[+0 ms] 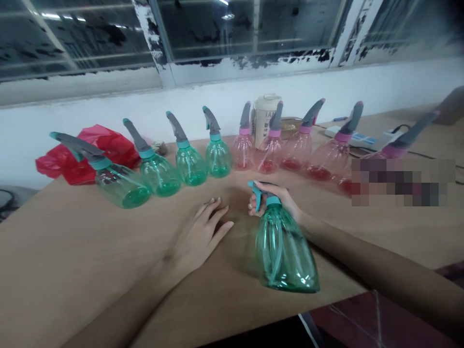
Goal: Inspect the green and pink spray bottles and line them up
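My right hand (277, 193) is closed around the grey and teal trigger head of a green spray bottle (286, 251). The clear green body tilts toward me over the table's front part, and a thin tube shows inside it. Flat on the wooden table (79, 261) lies my left hand (201, 229), fingers spread, holding nothing. Behind the hands stand several green spray bottles (190, 162) on the left and several pink spray bottles (268, 152) on the right, all with grey trigger heads.
A crumpled red plastic bag (105, 145) lies behind the leftmost green bottles. A printed cream cup (266, 111) stands behind the pink ones. At the right back are a white power strip (362, 137), cables and a blue pen (340, 119). A white wall with windows borders the table.
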